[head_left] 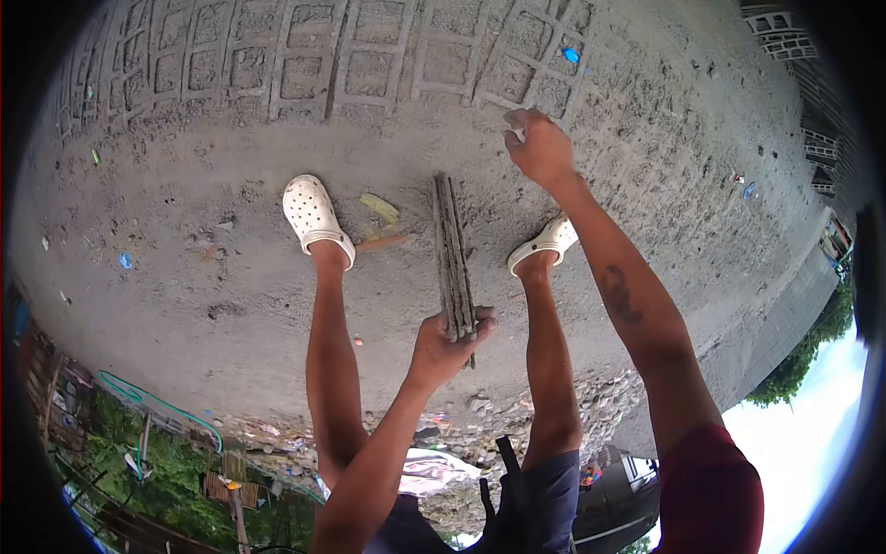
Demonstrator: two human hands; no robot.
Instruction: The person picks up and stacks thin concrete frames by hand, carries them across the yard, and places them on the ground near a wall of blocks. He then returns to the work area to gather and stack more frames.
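Observation:
My left hand [443, 349] is closed around the lower end of a bundle of long, thin slats [450, 245]. They are grey, caked with dirt or cement, and point away from me between my feet. My right hand [543, 148] is stretched forward above the ground, its fingers bent and thumb apart, with nothing visible in it. Just beyond it lie rows of grey hollow blocks [369, 55] with rectangular openings, on the sandy ground.
White clogs [309, 208] are on my feet. A yellowish husk-like piece [379, 208] and a brown stick [379, 243] lie between them. Blue litter [571, 55] sits by the blocks. More blocks [780, 35] stand far right. Stones [600, 406] and a green hose [161, 399] are behind me.

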